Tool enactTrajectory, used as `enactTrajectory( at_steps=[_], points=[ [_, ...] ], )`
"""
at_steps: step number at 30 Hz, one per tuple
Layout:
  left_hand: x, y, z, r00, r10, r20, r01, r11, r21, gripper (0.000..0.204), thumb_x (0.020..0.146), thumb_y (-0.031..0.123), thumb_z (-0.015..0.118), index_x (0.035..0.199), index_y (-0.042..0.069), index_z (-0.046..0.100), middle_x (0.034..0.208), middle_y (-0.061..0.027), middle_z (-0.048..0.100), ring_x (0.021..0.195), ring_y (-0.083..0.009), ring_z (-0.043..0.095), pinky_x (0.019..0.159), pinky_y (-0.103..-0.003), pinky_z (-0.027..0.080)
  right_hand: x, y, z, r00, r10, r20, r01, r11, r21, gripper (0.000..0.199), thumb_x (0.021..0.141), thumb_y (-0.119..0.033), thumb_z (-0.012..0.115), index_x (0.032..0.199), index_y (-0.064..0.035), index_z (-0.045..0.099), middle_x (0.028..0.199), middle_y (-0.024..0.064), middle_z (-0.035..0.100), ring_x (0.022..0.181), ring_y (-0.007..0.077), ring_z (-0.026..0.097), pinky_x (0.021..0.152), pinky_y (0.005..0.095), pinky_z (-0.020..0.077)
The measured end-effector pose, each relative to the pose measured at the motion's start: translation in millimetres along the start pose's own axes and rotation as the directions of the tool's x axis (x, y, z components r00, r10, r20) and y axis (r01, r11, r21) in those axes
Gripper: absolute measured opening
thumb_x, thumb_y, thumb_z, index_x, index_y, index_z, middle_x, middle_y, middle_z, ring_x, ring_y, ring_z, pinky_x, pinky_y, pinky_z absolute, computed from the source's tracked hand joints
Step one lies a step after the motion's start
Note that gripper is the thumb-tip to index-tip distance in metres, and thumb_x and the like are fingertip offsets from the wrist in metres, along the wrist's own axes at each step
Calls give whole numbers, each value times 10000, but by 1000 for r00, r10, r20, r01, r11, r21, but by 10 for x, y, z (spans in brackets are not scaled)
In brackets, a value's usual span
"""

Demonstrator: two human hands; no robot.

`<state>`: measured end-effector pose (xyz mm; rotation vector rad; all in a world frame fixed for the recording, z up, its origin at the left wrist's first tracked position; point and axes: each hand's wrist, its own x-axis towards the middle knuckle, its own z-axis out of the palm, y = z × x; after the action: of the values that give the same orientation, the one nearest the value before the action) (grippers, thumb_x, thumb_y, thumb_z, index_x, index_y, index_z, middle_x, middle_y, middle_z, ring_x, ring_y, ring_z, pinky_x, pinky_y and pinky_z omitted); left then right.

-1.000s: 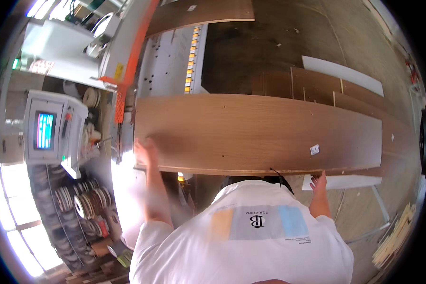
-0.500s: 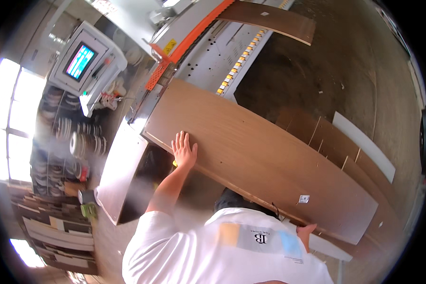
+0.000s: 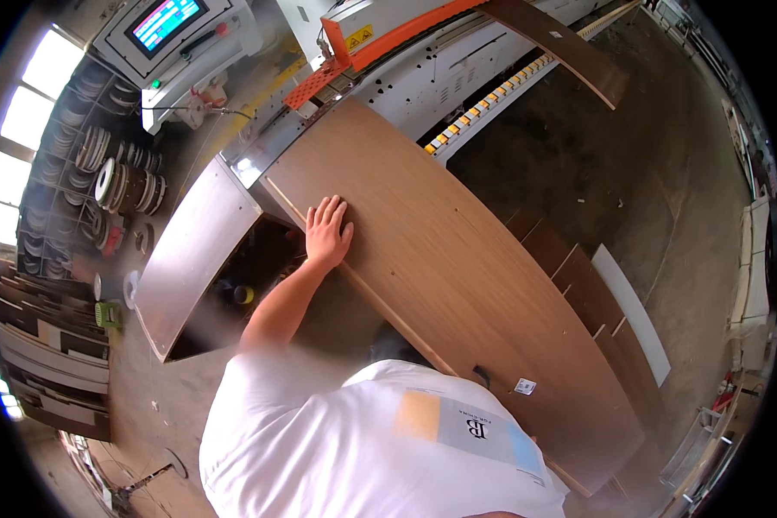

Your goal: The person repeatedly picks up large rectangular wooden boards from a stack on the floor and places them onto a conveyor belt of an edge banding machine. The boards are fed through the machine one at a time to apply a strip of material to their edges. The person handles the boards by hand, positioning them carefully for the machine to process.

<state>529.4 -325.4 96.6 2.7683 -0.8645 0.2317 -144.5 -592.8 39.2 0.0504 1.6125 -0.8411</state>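
A long brown wood-grain panel point(image 3: 457, 268) runs slantwise from the machine at the upper left down to the lower right. It carries a small white label point(image 3: 525, 387) near its lower end. My left hand point(image 3: 326, 231) rests flat on the panel by its near long edge, fingers spread and holding nothing. The panel's far end sits beside the orange guard point(image 3: 315, 86) of a grey machine point(image 3: 432, 78). My right hand is hidden beyond my white shirt point(image 3: 345, 440), low on the right by the panel's near edge.
A roller track point(image 3: 488, 105) with yellow pieces lies past the panel, under another brown board point(image 3: 561, 47). Stacked boards point(image 3: 570, 268) and a white strip point(image 3: 634, 315) stand at the right. At left are a low cabinet point(image 3: 203, 237), a control screen point(image 3: 166, 24) and banding rolls point(image 3: 129, 186).
My view has shifted, so the machine sits higher and further right. My right hand, seen earlier at the panel's near edge, is now hidden. The left hand still lies flat on the panel.
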Motion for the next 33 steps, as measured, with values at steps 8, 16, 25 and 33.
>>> enactTrajectory(
  at_steps=[8,16,25,33],
  points=[
    [559,-508,51,973,-225,-60,230,969,94,555,933,446,534,1429,200,491,1545,-32,398,1456,-270,298,1157,-639,153,-379,87,353,1000,12,18,-11,999,-34,611,934,-568,410,1393,-174,495,1431,47,511,1287,291,489,1030,456,440],
    [881,-890,30,950,-311,-20,312,946,85,562,926,490,526,1436,259,481,1579,14,349,1488,-250,238,1132,-695,181,-553,168,717,999,29,32,-26,995,-93,616,926,-570,421,1385,-168,502,1417,49,523,1274,288,500,1019,453,449],
    [1046,-1086,71,948,-319,-7,319,947,26,575,903,486,559,1428,260,492,1571,9,358,1485,-249,236,1142,-676,178,-620,275,1106,998,51,30,-47,989,-142,621,917,-573,434,1376,-161,510,1401,51,537,1259,285,513,1005,450,459],
    [1109,-1099,85,950,-313,-13,313,950,4,569,888,472,575,1407,250,509,1557,0,371,1482,-255,235,1131,-692,172,-654,281,1403,998,61,11,-58,983,-174,625,910,-575,445,1368,-156,517,1387,53,550,1246,282,525,993,446,468]
  ],
)
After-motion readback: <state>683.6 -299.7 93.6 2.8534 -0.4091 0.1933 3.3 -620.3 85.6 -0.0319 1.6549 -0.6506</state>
